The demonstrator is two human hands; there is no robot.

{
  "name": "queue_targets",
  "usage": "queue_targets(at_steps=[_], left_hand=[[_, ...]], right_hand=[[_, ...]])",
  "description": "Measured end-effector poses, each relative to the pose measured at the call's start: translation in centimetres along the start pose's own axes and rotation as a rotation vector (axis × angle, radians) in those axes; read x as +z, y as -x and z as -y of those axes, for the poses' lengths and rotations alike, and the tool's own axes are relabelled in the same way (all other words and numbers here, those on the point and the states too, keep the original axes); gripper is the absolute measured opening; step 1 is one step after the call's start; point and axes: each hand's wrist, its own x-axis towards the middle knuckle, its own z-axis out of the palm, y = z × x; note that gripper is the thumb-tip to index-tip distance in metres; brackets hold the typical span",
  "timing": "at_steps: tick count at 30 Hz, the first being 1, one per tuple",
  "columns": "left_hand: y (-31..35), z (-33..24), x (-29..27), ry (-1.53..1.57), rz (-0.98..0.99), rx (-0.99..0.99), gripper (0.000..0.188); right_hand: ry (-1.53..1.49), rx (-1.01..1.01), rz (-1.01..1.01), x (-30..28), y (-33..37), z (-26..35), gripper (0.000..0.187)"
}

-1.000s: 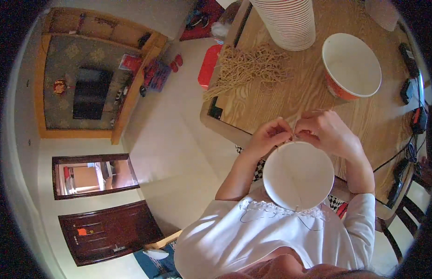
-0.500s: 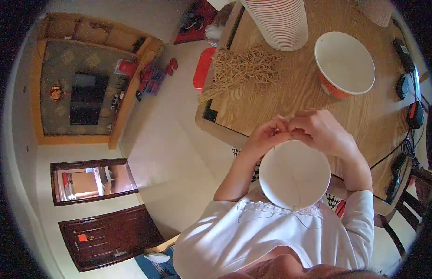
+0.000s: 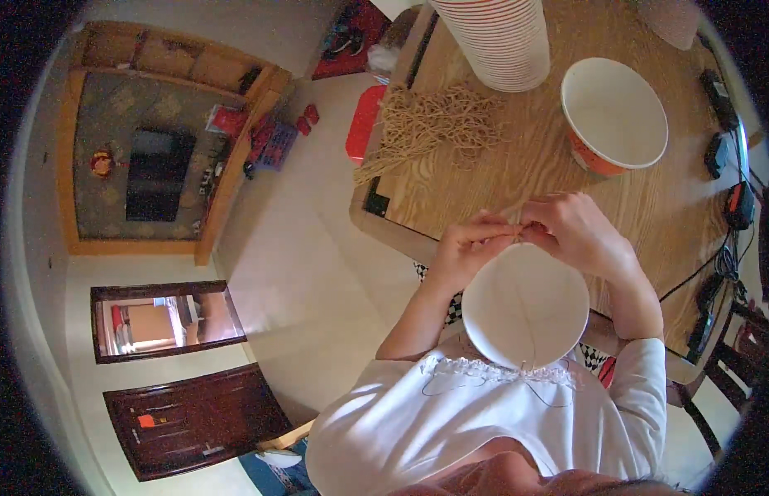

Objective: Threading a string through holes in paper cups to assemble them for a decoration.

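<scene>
A round white paper tub (image 3: 492,306) sits close against my chest, near the table's edge. A thin tan strand of twine (image 3: 527,310) runs across its round face from the far rim toward me. My left hand (image 3: 474,250) and my right hand (image 3: 573,231) meet at that far rim. Both hands are closed, fingertips pinching the twine where it crosses the rim. The exact form of the twine between the fingertips is too small to make out.
On the wooden table (image 3: 500,186) lie a tangled heap of tan twine (image 3: 438,124), a tall stack of paper tubs (image 3: 504,50) and a single open tub (image 3: 598,159). Black cables and adapters (image 3: 715,153) line the right edge. A red stool (image 3: 366,124) stands left of the table.
My left hand's fingers have straightened and drawn flatter toward the right hand at the rim. My right hand has shifted only slightly. The tub stays almost where it was.
</scene>
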Motion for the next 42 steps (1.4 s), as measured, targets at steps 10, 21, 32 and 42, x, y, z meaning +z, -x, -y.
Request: queue_targets(at_steps=[10, 21, 32, 42], left_hand=[[0.1, -2.1, 0.2, -0.231, -0.044, -0.040, 0.014], [-0.5, -1.0, 0.1, -0.085, -0.043, -0.108, 0.010], [-0.4, -1.0, 0.2, -0.017, -0.076, -0.167, 0.008], [-0.4, -1.6, -0.2, -0.011, -0.016, -0.205, 0.008]], right_hand=[[0.019, -0.020, -0.020, -0.3, 0.3, 0.1, 0.015], [0.060, -0.048, -0.068, 0.8, 0.3, -0.2, 0.009], [0.110, -0.108, -0.063, 0.0, 0.4, 0.5, 0.020], [0.072, -0.141, -0.169, 0.1, 0.3, 0.6, 0.017]])
